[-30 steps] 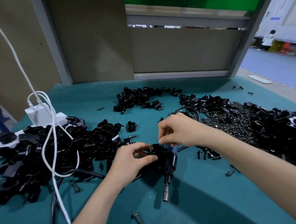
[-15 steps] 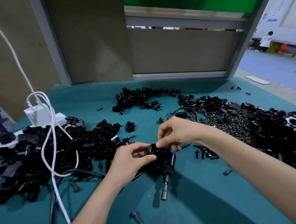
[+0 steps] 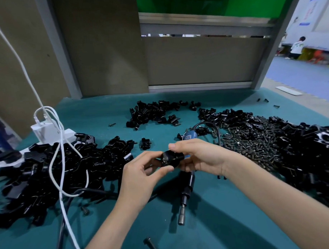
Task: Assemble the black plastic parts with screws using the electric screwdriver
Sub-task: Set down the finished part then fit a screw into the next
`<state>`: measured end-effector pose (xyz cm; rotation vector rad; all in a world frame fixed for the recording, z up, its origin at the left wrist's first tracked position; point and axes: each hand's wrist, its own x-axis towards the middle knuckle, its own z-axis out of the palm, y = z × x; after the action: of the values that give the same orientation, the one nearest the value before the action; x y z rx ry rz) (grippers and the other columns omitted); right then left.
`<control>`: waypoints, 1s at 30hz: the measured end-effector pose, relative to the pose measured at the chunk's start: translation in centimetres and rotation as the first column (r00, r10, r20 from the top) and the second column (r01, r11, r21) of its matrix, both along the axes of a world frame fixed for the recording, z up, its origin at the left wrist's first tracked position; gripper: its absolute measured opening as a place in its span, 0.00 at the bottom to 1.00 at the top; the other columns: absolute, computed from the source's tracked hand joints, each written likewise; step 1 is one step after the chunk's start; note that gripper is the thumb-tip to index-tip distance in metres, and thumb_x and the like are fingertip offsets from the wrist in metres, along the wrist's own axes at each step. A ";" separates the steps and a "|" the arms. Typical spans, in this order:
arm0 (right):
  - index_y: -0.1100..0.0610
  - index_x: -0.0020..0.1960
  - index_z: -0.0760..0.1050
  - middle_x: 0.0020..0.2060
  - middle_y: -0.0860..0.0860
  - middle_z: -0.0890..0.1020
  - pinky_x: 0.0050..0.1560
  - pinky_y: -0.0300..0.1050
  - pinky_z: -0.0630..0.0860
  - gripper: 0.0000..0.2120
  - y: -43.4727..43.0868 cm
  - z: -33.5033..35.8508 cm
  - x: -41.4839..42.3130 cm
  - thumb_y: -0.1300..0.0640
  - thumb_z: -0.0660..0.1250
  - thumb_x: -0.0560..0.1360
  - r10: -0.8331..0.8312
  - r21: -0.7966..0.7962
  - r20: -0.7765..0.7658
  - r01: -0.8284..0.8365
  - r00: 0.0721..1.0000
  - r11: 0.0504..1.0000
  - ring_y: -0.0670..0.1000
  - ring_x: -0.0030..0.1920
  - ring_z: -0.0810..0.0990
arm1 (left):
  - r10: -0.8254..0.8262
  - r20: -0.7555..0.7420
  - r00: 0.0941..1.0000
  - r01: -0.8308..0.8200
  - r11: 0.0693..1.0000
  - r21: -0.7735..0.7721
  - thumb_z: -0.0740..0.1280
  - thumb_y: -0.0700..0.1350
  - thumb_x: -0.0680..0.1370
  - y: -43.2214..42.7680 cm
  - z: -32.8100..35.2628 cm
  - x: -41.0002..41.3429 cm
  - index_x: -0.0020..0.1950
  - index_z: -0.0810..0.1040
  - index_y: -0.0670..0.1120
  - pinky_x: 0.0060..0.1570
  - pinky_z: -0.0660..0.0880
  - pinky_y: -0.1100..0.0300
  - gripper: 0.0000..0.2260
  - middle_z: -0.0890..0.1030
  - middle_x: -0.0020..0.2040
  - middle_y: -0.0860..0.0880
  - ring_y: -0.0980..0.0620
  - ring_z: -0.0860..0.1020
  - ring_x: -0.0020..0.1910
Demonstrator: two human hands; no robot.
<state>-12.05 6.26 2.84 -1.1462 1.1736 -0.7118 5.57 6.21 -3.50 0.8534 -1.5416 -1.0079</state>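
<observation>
Pinched the black plastic part between fingers of left hand and right hand; probably needed the screw set square in its hole before taking up the electric screwdriver lying beneath.

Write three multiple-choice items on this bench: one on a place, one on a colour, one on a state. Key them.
1. The screw pile lies:
A) at the person's right
B) at the person's left
C) on the floor

2. The table cover is:
A) red
B) teal
C) white

3. The black part is:
A) lying flat on the cover
B) buried among the screws
C) held by the left hand and the right hand

Key:
1 A: the screws heap up beyond the right hand.
2 B: teal shows all round the hands.
3 C: both hands pinch it.
</observation>
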 end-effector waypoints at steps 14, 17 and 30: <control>0.55 0.45 0.80 0.36 0.50 0.81 0.34 0.35 0.75 0.09 2.1 -1.2 1.9 0.51 0.72 0.68 -0.092 0.096 0.438 0.055 0.894 0.994 0.46 0.30 0.77 | -0.033 -0.162 0.986 0.024 0.998 -0.059 0.70 0.56 0.70 1.8 0.8 -1.4 0.52 0.81 0.62 0.54 0.74 0.66 0.11 0.80 0.55 0.51 0.57 0.79 0.56; 0.55 0.46 0.78 0.36 0.50 0.80 0.33 0.35 0.75 0.09 2.6 -1.6 3.3 0.51 0.72 0.69 -0.122 0.144 0.521 0.054 0.845 0.988 0.47 0.30 0.76 | -0.021 -0.277 0.961 0.018 1.000 -0.013 0.74 0.54 0.69 1.9 1.1 -1.4 0.49 0.82 0.61 0.44 0.75 0.70 0.10 0.82 0.50 0.51 0.59 0.81 0.47; 0.54 0.40 0.83 0.37 0.51 0.79 0.29 0.36 0.72 0.07 2.8 -2.1 3.9 0.50 0.72 0.70 -0.144 0.229 0.529 0.023 0.837 0.973 0.47 0.29 0.74 | 0.156 -0.021 0.988 -0.157 0.975 -0.159 0.67 0.57 0.70 1.3 0.3 -0.7 0.45 0.78 0.59 0.37 0.76 0.61 0.06 0.81 0.35 0.57 0.57 0.78 0.32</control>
<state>-8.17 9.09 0.78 -0.6450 0.7895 -0.8839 4.90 7.52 -3.19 0.8418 -1.5015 -0.7621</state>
